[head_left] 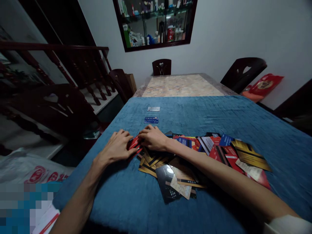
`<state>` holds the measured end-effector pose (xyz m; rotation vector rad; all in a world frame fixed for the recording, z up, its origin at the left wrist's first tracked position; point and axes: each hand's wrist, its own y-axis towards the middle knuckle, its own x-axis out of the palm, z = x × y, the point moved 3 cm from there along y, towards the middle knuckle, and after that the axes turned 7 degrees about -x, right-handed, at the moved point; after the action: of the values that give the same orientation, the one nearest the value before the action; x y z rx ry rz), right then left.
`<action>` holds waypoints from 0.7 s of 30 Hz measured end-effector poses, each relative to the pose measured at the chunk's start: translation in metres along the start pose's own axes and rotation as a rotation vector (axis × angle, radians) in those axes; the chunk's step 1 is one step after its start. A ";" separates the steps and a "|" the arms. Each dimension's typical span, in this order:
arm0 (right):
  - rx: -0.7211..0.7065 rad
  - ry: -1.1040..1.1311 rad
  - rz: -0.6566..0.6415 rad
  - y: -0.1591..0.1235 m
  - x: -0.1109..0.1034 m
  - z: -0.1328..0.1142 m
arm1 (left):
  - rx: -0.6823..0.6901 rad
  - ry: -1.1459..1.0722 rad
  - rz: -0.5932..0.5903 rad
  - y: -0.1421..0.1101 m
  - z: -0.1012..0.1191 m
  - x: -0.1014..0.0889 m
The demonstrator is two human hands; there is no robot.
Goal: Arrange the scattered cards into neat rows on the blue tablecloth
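Observation:
A heap of plastic cards (219, 152) in red, blue, gold and black lies spread on a blue cloth (195, 113) over the table. My left hand (116, 148) and my right hand (153, 138) meet at the heap's left end, fingers curled onto a red card (134, 143) between them. Both hands press on that card. My right forearm lies across the heap and hides part of it. Farther up the cloth lie two single cards, a blue one (151, 120) and a white one (153, 109).
The bare marble table top (180, 85) shows beyond the cloth. Dark wooden chairs stand at the far end (161, 66), right (243, 73) and left (51, 107). A stair railing (73, 61) runs at left. White bags (29, 169) lie bottom left.

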<state>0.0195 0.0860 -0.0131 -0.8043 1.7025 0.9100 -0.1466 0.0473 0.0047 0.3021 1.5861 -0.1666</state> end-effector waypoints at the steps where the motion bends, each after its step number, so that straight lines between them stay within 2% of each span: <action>1: -0.010 0.001 -0.008 0.001 0.002 -0.001 | 0.000 0.006 -0.013 -0.001 0.001 0.001; 6: -0.023 0.001 -0.066 0.002 0.011 -0.001 | -0.010 0.011 -0.064 -0.002 0.005 0.003; 11: -0.019 -0.004 -0.068 -0.003 0.013 -0.002 | -0.016 -0.043 -0.092 -0.003 -0.001 0.005; 21: 0.058 -0.075 -0.160 -0.011 -0.002 -0.009 | 0.011 -0.067 -0.152 -0.005 0.001 0.003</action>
<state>0.0256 0.0733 -0.0112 -0.8445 1.5689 0.7689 -0.1467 0.0425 0.0011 0.1825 1.5418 -0.2994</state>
